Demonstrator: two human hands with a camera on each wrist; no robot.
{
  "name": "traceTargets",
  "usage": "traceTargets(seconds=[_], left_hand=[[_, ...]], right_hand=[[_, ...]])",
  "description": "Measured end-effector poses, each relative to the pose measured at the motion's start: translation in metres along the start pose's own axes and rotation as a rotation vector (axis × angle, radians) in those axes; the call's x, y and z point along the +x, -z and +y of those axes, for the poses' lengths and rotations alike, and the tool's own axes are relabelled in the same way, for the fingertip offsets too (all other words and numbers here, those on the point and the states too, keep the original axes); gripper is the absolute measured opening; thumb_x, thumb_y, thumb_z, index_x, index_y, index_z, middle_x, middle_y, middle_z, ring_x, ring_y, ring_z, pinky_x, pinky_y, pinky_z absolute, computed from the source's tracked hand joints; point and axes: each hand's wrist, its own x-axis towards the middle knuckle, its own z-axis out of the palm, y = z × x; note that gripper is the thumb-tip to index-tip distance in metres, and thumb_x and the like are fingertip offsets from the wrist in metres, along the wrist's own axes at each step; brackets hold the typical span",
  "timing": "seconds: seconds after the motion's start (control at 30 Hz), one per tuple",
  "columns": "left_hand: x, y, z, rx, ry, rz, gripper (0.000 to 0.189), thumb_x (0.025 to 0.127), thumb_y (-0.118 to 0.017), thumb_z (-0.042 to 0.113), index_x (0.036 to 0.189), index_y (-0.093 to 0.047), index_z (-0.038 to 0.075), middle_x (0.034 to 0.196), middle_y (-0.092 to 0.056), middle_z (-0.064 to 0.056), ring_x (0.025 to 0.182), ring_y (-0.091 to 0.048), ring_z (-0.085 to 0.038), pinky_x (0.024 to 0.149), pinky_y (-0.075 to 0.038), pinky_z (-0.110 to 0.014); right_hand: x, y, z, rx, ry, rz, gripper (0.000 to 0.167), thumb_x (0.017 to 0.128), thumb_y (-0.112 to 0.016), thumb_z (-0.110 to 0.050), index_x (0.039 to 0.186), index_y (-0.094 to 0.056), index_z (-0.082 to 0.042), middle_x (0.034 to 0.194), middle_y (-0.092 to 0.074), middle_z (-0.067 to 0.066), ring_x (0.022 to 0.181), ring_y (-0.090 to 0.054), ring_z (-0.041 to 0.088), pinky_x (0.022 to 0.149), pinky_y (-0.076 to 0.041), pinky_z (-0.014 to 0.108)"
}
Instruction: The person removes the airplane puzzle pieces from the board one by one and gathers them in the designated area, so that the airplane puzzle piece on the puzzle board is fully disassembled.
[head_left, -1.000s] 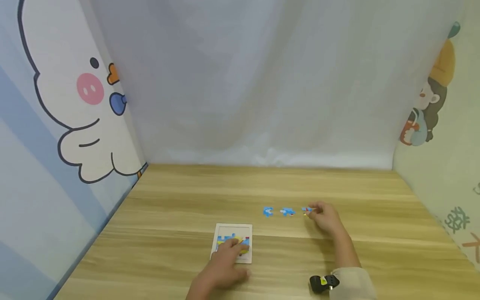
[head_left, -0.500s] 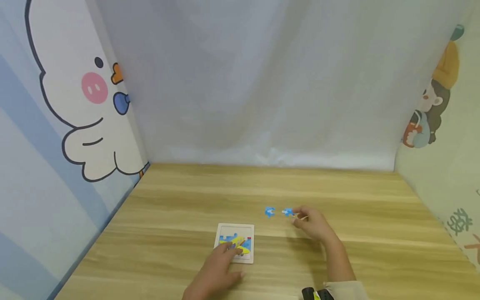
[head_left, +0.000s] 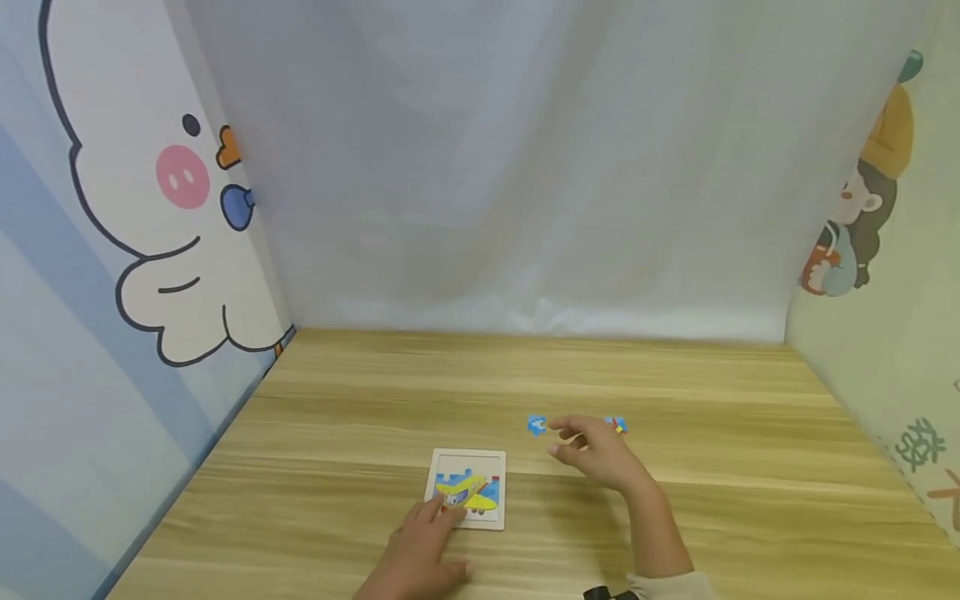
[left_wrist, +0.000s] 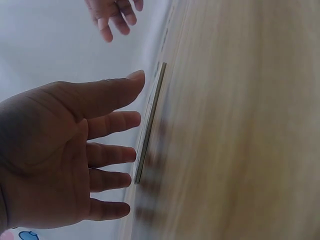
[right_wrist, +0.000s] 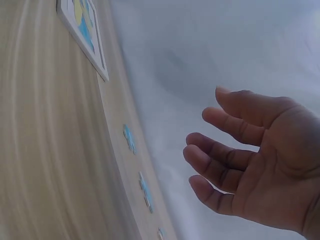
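A jigsaw puzzle tray with a white border lies on the table, its lower part filled with a yellow airplane picture and its top strip bare. My left hand touches the tray's lower left with straight fingertips; in the left wrist view those fingers extend beside the tray's thin edge. Over the row of loose pieces hovers my right hand, fingers loosely bent and holding nothing. A blue puzzle piece lies just left of its fingertips, another blue-and-red piece beyond its knuckles. The middle piece shows in the right wrist view.
The wooden table runs back to a grey-white curtain. Cartoon-printed walls stand at the left and right. A black device sits at my right wrist.
My right hand has moved left along the row, from the rightmost piece toward the leftmost one. My left hand has slid slightly down and left on the tray, uncovering more of the airplane.
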Motion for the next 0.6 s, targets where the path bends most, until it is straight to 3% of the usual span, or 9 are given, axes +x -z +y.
traceTargets(seconds=[0.3,0.6], left_hand=[[0.002,-0.001,-0.004,0.009,0.041,-0.065,0.069,0.074,-0.075,0.035,0.128,-0.051,0.001,0.137,-0.035,-0.027,0.126,-0.026,-0.049,0.09,-0.028,-0.069],[0.003,-0.001,-0.006,-0.001,0.052,-0.091,0.07,0.074,-0.076,0.035,0.129,-0.05,0.001,0.138,-0.034,-0.027,0.126,-0.025,-0.05,0.089,-0.028,-0.07]], right_hand=[[0.009,-0.025,-0.002,0.141,0.062,-0.118,0.034,0.088,-0.066,-0.019,0.117,-0.06,-0.004,0.109,-0.058,0.018,0.092,-0.054,0.024,0.072,-0.049,0.036],[0.021,-0.051,0.001,0.141,0.132,-0.144,0.031,0.087,-0.066,-0.014,0.112,-0.062,0.002,0.102,-0.062,0.016,0.086,-0.057,0.023,0.072,-0.049,0.036]])
